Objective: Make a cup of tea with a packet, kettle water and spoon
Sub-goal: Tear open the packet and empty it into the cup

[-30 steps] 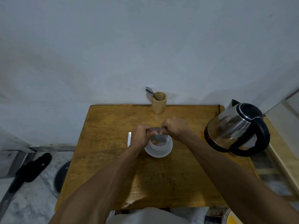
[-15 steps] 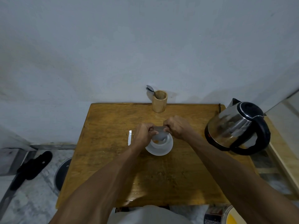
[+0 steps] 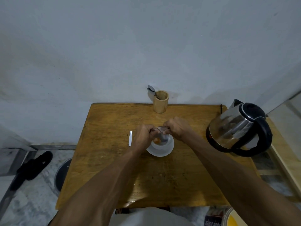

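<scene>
While above the cup (image 3: 160, 146) — left hand (image 3: 143, 136) and right hand (image 3: 176, 128), each grip pinched on the packet (image 3: 160, 129).

Wooden tabletop (image 3: 104, 173), back edge against the wall. On it: wooden cup (image 3: 160, 101) at mid back edge with spoons (image 3: 152, 91) inside; steel kettle (image 3: 238, 128) at the right edge; white saucer (image 3: 161, 148) near centre carrying a cup; small white strip (image 3: 130, 138) just left of it.
</scene>
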